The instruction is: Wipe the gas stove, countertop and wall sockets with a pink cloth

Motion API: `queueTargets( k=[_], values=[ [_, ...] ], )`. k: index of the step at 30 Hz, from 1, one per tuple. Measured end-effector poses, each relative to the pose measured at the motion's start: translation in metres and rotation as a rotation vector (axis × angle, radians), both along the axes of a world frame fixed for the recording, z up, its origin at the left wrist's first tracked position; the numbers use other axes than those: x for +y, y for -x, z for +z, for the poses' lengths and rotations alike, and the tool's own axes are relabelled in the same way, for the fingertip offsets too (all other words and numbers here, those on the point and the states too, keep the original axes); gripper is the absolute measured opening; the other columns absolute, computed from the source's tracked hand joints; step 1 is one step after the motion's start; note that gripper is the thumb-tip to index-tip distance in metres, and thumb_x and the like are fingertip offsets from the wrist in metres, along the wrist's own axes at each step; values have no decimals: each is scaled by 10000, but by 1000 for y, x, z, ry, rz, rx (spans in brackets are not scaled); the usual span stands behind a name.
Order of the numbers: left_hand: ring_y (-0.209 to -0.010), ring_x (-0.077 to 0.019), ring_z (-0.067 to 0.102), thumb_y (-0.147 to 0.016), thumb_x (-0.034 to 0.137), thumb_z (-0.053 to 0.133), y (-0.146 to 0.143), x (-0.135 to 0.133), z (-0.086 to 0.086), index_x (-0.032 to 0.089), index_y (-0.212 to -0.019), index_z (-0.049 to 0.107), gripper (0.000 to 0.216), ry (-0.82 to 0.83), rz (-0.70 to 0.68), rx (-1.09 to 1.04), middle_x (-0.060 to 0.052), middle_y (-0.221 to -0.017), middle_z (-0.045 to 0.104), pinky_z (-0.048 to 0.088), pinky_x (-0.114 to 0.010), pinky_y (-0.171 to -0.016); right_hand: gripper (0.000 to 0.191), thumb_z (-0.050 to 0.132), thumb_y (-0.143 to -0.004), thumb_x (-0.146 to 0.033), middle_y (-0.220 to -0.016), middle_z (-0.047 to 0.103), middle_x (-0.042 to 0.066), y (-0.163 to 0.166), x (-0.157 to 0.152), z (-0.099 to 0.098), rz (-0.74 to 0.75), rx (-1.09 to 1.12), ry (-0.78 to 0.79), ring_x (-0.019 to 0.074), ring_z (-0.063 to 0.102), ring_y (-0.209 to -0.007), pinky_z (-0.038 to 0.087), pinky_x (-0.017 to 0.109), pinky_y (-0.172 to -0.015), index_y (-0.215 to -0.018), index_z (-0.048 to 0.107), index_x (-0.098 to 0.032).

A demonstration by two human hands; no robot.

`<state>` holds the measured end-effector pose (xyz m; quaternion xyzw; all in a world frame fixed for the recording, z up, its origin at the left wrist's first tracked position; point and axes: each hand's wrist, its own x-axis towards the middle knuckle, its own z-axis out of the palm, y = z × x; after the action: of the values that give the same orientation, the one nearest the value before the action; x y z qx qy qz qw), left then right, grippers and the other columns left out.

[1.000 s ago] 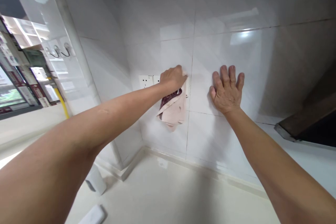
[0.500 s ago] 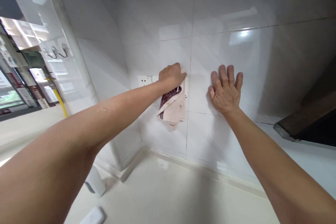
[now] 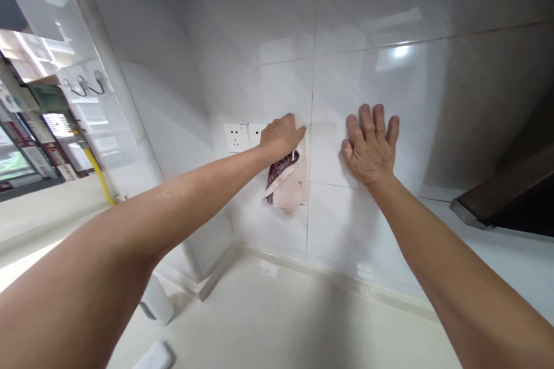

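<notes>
My left hand point(image 3: 283, 137) is closed on a pale pink cloth point(image 3: 292, 190) with a dark purple patterned part. It presses the cloth against the right end of a row of white wall sockets point(image 3: 236, 138), covering most of that end. The cloth's lower part hangs down over the tiles. To the right, my right hand point(image 3: 371, 147) lies flat on the glossy white tiled wall point(image 3: 337, 92), fingers spread, holding nothing.
Below the wall runs a pale countertop point(image 3: 281, 311). A white object point(image 3: 154, 356) lies at its front left, near a white cylinder point(image 3: 158, 300). Hooks point(image 3: 89, 85) and a yellow pipe point(image 3: 98, 173) are at left. A dark, metal-edged fixture point(image 3: 497, 202) juts in at right.
My left hand has slid slightly down with the cloth, and more of the sockets shows to its left. My right hand stays flat on the wall.
</notes>
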<state>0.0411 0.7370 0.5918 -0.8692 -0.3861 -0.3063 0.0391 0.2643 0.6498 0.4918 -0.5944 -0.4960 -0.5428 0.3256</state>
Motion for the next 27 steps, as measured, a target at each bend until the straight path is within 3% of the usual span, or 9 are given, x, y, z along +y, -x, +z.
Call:
queueTargets(
  k=[4, 11, 13, 19, 21, 23, 27],
  values=[
    [-1035, -322, 703, -964, 447, 503, 3, -2, -5, 223, -1145, 660, 328, 41, -10, 93, -125, -1122, 751, 540, -403, -844, 654, 441, -995, -333, -1733, 320, 142, -1, 1, 0, 10, 4, 1, 365, 158, -1639, 115, 739, -1257, -1637, 364, -236],
    [-1101, -314, 695, -988, 466, 486, -3, 2, 17, 230, -1213, 654, 366, 16, 6, -44, -127, -1224, 736, 543, -395, -874, 635, 431, -1003, -351, -1723, 342, 141, 2, -1, 1, 30, 22, 3, 370, 183, -1634, 109, 746, -1254, -1627, 379, -245],
    [-1121, -323, 692, -1003, 485, 468, -2, 1, 8, 225, -1233, 644, 389, 28, 17, -33, -138, -1232, 736, 542, -407, -890, 632, 424, -1005, -348, -1722, 343, 143, 2, -1, 1, 31, 24, 4, 368, 179, -1636, 107, 744, -1256, -1626, 379, -243],
    [-1046, -319, 714, -1025, 464, 447, 14, -1, -46, 195, -1211, 626, 373, 101, 10, 199, -153, -1135, 753, 539, -399, -854, 647, 428, -995, -333, -1728, 331, 138, 3, -2, 1, 27, 25, 8, 367, 164, -1639, 102, 743, -1257, -1632, 367, -245],
    [-1009, -310, 718, -1024, 473, 453, 19, 0, -54, 193, -1198, 621, 370, 120, 10, 251, -147, -1108, 755, 536, -386, -827, 649, 432, -994, -338, -1729, 327, 138, 2, -2, 1, 23, 25, 12, 369, 167, -1637, 106, 744, -1256, -1633, 366, -244],
    [-988, -306, 718, -1029, 492, 440, 20, 2, -51, 196, -1190, 617, 381, 89, 3, 221, -143, -1098, 753, 534, -384, -812, 655, 443, -989, -338, -1730, 325, 141, 2, -2, 1, 23, 23, 16, 372, 169, -1636, 108, 743, -1256, -1632, 370, -237],
    [-1033, -316, 708, -1039, 516, 423, 10, 1, -25, 216, -1177, 613, 381, -29, -34, 70, -136, -1119, 749, 535, -390, -821, 647, 445, -984, -330, -1724, 338, 139, 1, -2, 2, 30, 23, 8, 377, 183, -1632, 107, 747, -1254, -1622, 392, -238]
  ],
)
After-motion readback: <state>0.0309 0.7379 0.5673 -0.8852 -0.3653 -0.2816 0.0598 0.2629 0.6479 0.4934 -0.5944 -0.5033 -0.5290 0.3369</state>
